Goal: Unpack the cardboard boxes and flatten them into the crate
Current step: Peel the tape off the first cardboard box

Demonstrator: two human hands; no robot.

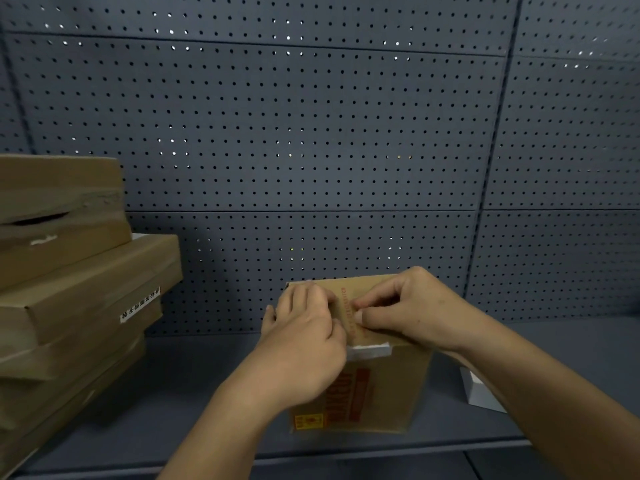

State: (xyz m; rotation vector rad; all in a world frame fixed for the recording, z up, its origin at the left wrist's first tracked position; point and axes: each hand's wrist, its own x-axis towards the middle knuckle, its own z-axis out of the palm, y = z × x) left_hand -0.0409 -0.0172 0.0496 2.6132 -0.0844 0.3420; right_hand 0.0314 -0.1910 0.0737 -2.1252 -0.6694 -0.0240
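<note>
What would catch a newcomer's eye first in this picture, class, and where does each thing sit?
First, the two hands at bottom centre: the left hand and the right hand both pinch at the tape on top of a small cardboard box with red print, standing on a grey shelf. Next, the leaning stack of flat cardboard boxes on the left. Behind everything runs a grey pegboard wall.

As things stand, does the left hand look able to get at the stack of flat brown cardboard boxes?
Probably yes: the left hand is busy on the small brown cardboard box, but bare grey shelf lies between it and the stack.
</note>
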